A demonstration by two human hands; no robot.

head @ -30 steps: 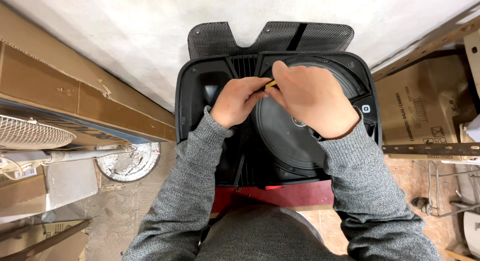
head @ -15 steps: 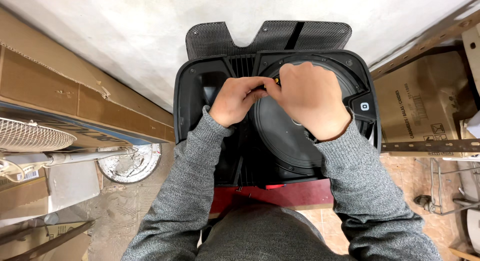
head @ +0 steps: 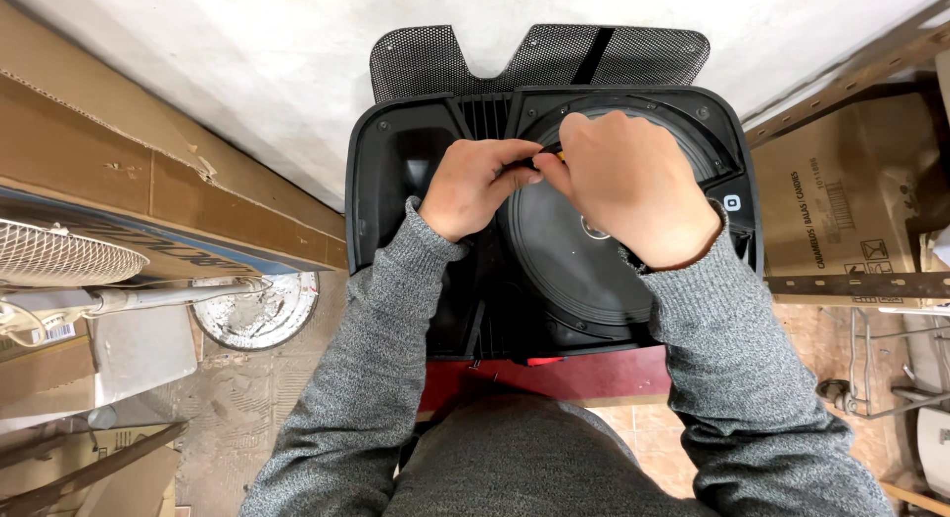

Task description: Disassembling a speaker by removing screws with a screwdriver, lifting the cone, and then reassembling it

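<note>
Head view: both hands meet at twelve o'clock on the rim of the round black speaker cone [head: 584,265], set in the black plastic speaker cabinet [head: 396,181] lying face-up. Left hand [head: 475,186] and right hand [head: 628,186] together pinch a small yellow-tipped tool or part [head: 559,155]; its kind is unclear. The black perforated metal grille [head: 435,62] lies detached beyond, so the front is opened; the cone remains seated.
</note>
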